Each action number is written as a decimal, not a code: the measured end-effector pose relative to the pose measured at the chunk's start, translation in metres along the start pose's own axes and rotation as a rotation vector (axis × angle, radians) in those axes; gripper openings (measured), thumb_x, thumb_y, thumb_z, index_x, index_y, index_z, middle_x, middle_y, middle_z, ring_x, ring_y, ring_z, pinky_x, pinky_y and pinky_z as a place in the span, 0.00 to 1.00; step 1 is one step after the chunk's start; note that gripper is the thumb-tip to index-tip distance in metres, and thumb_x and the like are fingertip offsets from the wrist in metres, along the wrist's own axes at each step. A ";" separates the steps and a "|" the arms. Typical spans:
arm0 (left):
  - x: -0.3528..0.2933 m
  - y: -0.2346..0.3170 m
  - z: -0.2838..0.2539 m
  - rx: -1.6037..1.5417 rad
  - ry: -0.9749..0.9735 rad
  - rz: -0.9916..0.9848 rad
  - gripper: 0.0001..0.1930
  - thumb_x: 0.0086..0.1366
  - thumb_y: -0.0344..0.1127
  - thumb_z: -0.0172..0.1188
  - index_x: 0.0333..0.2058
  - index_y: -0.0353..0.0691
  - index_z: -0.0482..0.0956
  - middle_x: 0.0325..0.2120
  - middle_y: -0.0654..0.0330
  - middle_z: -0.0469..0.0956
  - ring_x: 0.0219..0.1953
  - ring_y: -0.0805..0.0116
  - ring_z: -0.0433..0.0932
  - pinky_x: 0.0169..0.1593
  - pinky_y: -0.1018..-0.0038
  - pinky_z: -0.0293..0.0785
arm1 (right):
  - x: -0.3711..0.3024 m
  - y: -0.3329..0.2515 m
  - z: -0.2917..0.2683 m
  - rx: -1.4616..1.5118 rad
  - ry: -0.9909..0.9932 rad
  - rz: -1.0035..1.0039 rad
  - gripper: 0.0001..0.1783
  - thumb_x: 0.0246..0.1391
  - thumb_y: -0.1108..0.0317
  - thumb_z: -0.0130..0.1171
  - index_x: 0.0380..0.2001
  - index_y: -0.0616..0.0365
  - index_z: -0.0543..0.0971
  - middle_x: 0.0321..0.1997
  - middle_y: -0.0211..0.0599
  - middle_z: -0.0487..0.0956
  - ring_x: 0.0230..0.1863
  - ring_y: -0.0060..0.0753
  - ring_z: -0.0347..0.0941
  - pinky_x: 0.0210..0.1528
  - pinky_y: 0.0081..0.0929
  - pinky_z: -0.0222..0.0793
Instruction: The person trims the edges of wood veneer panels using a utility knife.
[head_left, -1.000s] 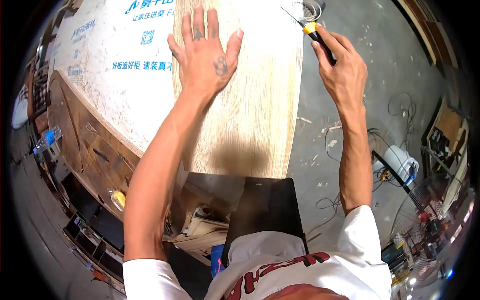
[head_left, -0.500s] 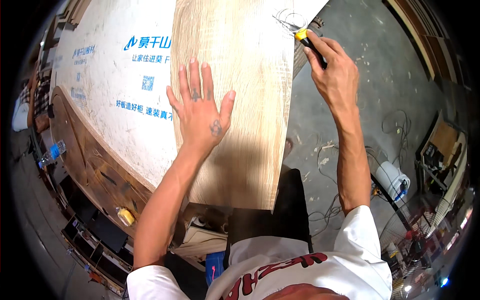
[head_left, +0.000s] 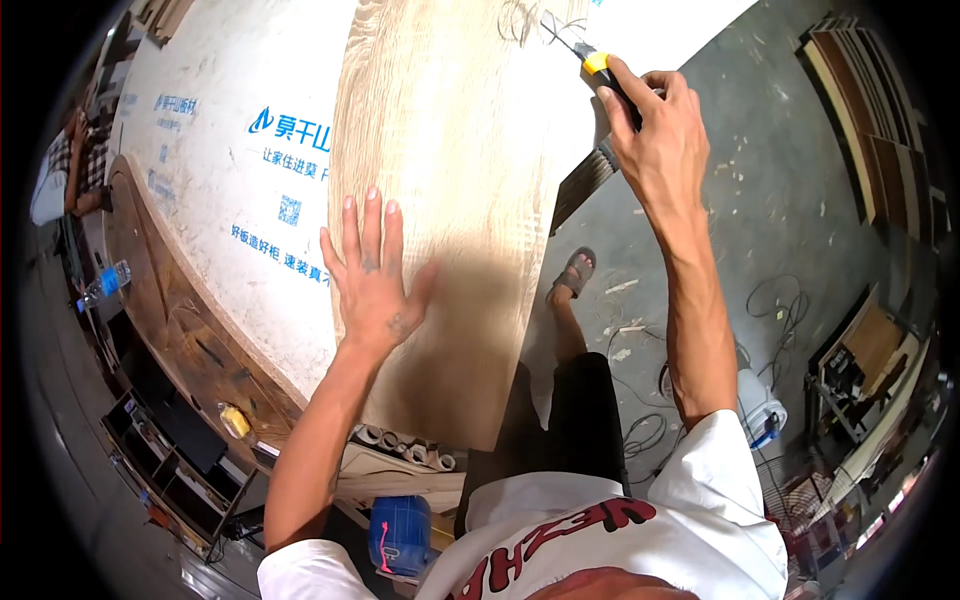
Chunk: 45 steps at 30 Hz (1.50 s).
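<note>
A light wood-grain board (head_left: 455,170) lies on a larger white panel with blue print (head_left: 230,180). My left hand (head_left: 375,290) rests flat on the near half of the board, fingers spread and pointing away from me. At the far right edge of the board, my right hand (head_left: 660,140) grips a yellow-and-black utility knife (head_left: 597,63). Its thin blade points far left over the board. Thin curled strips (head_left: 517,20) lie by the blade tip.
A round-edged brown table (head_left: 185,310) stands left, with a plastic bottle (head_left: 105,284) and a yellow item (head_left: 235,420) along it. Cables (head_left: 645,435) and a white bucket (head_left: 760,415) are on the floor at right. Another person's arm (head_left: 85,203) shows far left.
The view has shifted, showing my sandalled foot and more floor. My right hand with the knife has moved farther along the board's edge; my left hand is nearer me on the board.
</note>
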<state>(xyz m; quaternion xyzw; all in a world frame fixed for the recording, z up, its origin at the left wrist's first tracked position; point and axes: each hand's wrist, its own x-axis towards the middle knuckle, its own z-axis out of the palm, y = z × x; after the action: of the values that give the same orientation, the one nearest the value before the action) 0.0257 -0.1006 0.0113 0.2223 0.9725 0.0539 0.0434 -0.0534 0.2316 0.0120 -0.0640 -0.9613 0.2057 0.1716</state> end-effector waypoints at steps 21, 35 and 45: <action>0.006 -0.002 -0.010 -0.052 -0.072 -0.014 0.46 0.54 0.48 0.68 0.68 0.36 0.59 0.72 0.45 0.50 0.74 0.36 0.45 0.67 0.28 0.39 | 0.160 0.065 0.032 -0.042 -0.061 -0.085 0.19 0.61 0.54 0.63 0.55 0.40 0.83 0.44 0.43 0.80 0.46 0.43 0.76 0.47 0.41 0.76; 0.153 0.026 -0.015 0.028 -0.019 -0.359 0.35 0.72 0.51 0.47 0.70 0.34 0.56 0.72 0.42 0.51 0.73 0.38 0.50 0.69 0.32 0.42 | 0.202 0.067 0.019 0.041 -0.242 -0.054 0.21 0.59 0.62 0.64 0.56 0.47 0.82 0.41 0.43 0.77 0.41 0.40 0.74 0.43 0.36 0.73; 0.399 0.006 0.011 0.110 0.483 -0.500 0.31 0.70 0.49 0.55 0.63 0.31 0.67 0.60 0.36 0.66 0.63 0.45 0.64 0.65 0.51 0.56 | 0.212 0.068 0.022 0.063 -0.333 -0.036 0.22 0.56 0.64 0.68 0.56 0.47 0.83 0.42 0.42 0.78 0.38 0.36 0.74 0.38 0.33 0.74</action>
<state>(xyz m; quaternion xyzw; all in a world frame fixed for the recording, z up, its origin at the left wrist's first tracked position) -0.3283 0.0798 -0.0232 -0.0399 0.9805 0.0403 -0.1882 -0.2554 0.3263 0.0292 -0.0063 -0.9705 0.2406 0.0157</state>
